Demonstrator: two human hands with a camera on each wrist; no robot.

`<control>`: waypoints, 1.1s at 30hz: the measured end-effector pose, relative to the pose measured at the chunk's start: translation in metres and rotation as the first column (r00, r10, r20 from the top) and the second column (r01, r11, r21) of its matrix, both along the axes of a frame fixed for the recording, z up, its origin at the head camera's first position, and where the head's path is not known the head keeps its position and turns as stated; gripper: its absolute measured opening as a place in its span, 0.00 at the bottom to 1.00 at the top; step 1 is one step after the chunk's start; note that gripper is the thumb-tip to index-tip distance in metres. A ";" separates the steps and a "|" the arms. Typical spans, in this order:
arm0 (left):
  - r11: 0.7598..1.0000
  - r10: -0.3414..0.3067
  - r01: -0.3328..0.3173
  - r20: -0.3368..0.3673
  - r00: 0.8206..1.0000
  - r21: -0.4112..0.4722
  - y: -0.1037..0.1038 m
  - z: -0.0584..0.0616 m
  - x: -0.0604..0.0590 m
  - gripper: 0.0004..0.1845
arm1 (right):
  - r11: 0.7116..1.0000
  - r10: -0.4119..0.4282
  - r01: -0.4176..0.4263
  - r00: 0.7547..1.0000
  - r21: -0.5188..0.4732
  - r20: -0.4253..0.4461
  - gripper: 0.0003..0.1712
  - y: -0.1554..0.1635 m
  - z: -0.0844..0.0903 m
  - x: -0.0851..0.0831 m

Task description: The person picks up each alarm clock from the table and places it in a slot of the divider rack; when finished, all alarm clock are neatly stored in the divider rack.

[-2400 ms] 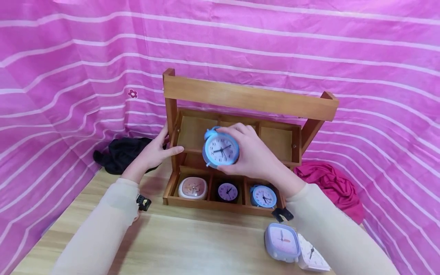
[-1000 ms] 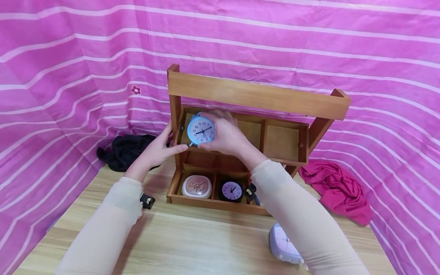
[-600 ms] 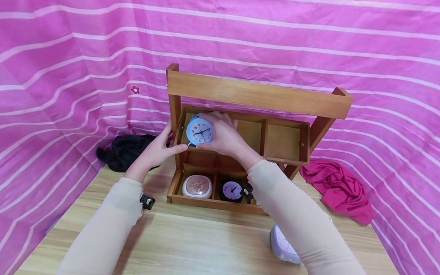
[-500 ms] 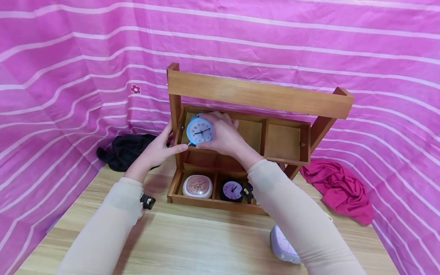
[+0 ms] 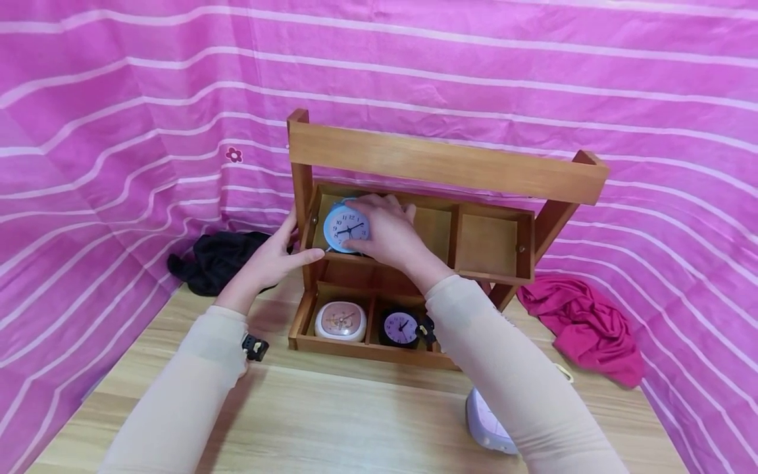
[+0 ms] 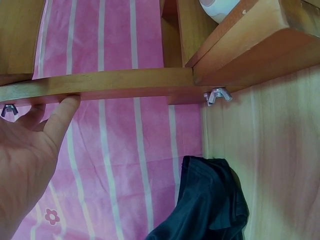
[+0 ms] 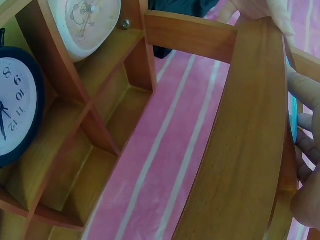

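In the head view my right hand (image 5: 387,230) holds a round light-blue alarm clock (image 5: 337,227) by its right side, thumb low and fingers over the top. The clock sits within the upper left compartment of a wooden two-tier rack (image 5: 444,161), its white dial facing me. My left hand (image 5: 275,257) is spread against the rack's left post, its thumb reaching to the upper tier's front edge. In the left wrist view, fingers (image 6: 62,117) touch the edge of the side post. Only a sliver of the blue clock (image 7: 293,107) shows in the right wrist view.
The lower tier holds a white-rimmed pink clock (image 5: 340,321) and a black round clock (image 5: 398,329); my right sleeve covers its right end. A lilac clock (image 5: 488,428) stands on the table, partly hidden. Black cloth (image 5: 216,263) lies left, crimson cloth (image 5: 586,329) right.
My right hand has carried the blue clock leftward and back into the upper left compartment; lately the clock has settled slightly and the fingers have shifted on it. The left hand stays at the post.
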State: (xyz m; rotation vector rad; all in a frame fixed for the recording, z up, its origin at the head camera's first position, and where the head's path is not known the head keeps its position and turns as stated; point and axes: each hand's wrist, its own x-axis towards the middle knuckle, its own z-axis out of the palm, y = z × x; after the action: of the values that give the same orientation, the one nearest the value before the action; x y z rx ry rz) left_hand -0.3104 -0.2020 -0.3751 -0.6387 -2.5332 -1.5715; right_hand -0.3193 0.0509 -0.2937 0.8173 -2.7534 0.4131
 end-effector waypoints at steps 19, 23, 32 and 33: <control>1.000 0.008 -0.008 0.018 1.000 -0.002 0.009 -0.003 0.000 0.56 | 0.979 0.084 -0.089 0.996 -0.183 -0.038 0.69 0.133 -0.049 0.121; 1.000 0.008 -0.008 0.023 1.000 -0.002 0.008 -0.003 -0.001 0.55 | 0.972 0.100 -0.084 0.993 -0.218 0.062 0.69 0.165 -0.073 0.144; 1.000 0.024 -0.024 0.026 0.999 -0.010 0.001 -0.001 -0.003 0.56 | 0.967 0.088 -0.045 0.982 -0.251 0.165 0.69 0.227 -0.126 0.187; 1.000 0.024 -0.024 0.026 0.999 -0.008 0.000 -0.001 -0.003 0.56 | 0.971 0.071 -0.031 0.984 -0.237 0.165 0.68 0.232 -0.130 0.190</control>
State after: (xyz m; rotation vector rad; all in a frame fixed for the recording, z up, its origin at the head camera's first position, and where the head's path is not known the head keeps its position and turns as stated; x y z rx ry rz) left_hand -0.3137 -0.2021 -0.3764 -0.5898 -2.5572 -1.5727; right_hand -0.1289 0.2826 -0.4237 0.8280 -2.7691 0.8385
